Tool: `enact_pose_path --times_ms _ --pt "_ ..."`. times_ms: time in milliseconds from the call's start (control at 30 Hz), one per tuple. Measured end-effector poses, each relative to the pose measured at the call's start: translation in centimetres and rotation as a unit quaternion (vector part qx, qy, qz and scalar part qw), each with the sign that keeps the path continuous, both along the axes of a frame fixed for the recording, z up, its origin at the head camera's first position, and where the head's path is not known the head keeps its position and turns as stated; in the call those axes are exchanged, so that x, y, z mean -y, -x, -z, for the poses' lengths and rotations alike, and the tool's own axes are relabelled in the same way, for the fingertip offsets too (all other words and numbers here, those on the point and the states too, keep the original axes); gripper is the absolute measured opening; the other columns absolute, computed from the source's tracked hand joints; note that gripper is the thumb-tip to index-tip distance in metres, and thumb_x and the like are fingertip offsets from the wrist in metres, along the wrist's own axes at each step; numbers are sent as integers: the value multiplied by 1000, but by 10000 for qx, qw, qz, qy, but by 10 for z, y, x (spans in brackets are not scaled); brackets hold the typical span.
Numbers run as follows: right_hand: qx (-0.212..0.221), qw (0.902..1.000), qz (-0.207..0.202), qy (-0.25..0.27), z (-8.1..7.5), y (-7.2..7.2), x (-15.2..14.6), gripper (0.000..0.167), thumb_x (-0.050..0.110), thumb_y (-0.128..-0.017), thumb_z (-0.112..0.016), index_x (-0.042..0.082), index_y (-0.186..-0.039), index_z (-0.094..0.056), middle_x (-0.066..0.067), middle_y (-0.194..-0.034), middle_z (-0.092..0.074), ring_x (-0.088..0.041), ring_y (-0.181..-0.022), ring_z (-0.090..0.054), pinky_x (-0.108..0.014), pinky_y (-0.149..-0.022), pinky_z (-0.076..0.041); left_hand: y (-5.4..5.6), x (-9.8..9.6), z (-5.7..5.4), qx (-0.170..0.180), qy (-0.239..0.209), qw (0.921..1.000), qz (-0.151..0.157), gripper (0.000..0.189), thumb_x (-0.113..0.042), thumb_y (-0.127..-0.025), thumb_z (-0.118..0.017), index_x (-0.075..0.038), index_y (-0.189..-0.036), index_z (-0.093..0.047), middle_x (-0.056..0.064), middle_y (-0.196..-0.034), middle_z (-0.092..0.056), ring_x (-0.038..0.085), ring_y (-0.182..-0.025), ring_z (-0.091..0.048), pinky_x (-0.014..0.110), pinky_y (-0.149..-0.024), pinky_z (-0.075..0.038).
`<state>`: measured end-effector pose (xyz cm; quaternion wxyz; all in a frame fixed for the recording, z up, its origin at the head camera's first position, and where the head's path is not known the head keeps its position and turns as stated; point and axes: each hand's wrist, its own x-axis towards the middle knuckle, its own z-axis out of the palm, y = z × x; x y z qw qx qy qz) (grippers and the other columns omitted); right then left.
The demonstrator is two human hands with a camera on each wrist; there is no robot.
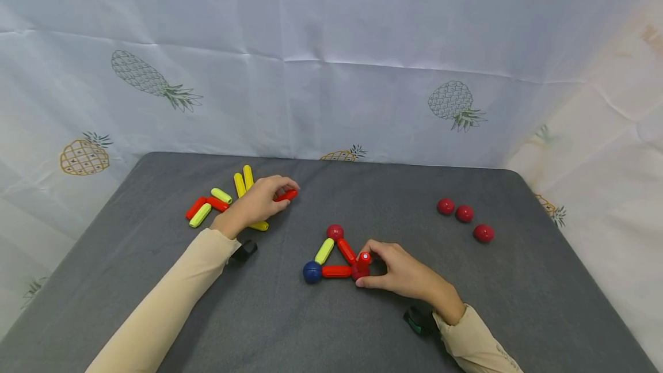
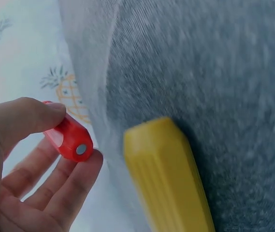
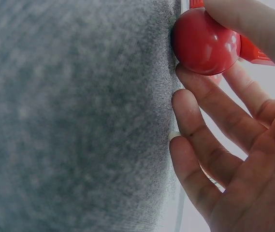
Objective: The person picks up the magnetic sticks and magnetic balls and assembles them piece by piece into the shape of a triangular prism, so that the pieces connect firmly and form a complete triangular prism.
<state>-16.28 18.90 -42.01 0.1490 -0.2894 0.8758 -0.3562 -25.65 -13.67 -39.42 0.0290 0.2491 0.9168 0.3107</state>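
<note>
My left hand pinches a red magnetic rod between thumb and fingers, above the back left of the table; the metal tip at one end shows in the left wrist view. At the front middle lies a triangle of rods and balls: a blue ball, a red ball at the far corner, a lime rod and two red rods between corners. With thumb and fingers my right hand holds the red ball at the right corner. From that ball a red rod sticks up.
Yellow rods lie beside and partly under my left hand. Left of them are loose red rods and lime rods. Three red balls sit at the right on the grey table. A pineapple-print curtain hangs behind.
</note>
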Motion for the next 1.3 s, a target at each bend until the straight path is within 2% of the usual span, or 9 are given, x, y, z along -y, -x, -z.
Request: enact_pose_path --times_ms 300,467,633,733,967,1300 --pt "-83 10000 -44 -30 1 0 -1 30 36 -84 -80 20 -99 -59 12 -86 -62 -9 -86 -57 -25 -78 -46 -15 -7 2 -188 -52 9994 274 28 -1 -89 -70 -3 -117 -67 10 -109 -69 23 -92 -65 40 -82 -56" --pt "-159 9998 -9 -73 1 -1 -1 29 37 -84 -80 25 -99 -58 16 -86 -61 -6 -86 -57 -25 -80 -46 -25 -9 4 -238 -125 9990 351 25 -3 -90 -71 -5 -114 -66 8 -107 -69 21 -90 -64 39 -81 -56" --pt "-88 10000 4 -47 1 -1 -1 29 35 -83 -80 25 -98 -57 16 -85 -61 -7 -86 -58 -24 -79 -47 -33 -10 6 -146 -300 9988 370 23 -3 -90 -71 -8 -111 -65 6 -104 -68 20 -90 -64 38 -80 -56" --pt "-52 10000 11 -62 1 -1 -1 29 35 -83 -80 25 -98 -58 16 -85 -61 -7 -85 -58 -24 -79 -47 -38 -10 7 -105 -389 9985 381 23 -3 -90 -70 -8 -112 -65 6 -105 -69 19 -91 -64 37 -80 -56" --pt "-110 9999 -53 -24 1 1 -2 28 34 -85 -79 21 -98 -58 13 -84 -62 -8 -84 -57 -24 -76 -47 -50 -12 10 -243 -646 9963 506 28 -3 -90 -70 -3 -117 -66 6 -108 -69 17 -90 -65 35 -81 -57" --pt "-145 9999 58 -8 1 2 -3 28 33 -85 -79 20 -98 -58 12 -86 -63 -9 -84 -58 -24 -76 -49 -64 -19 10 143 -1251 9895 709 24 -3 -91 -69 -4 -114 -62 8 -108 -69 17 -95 -67 39 -87 -57"
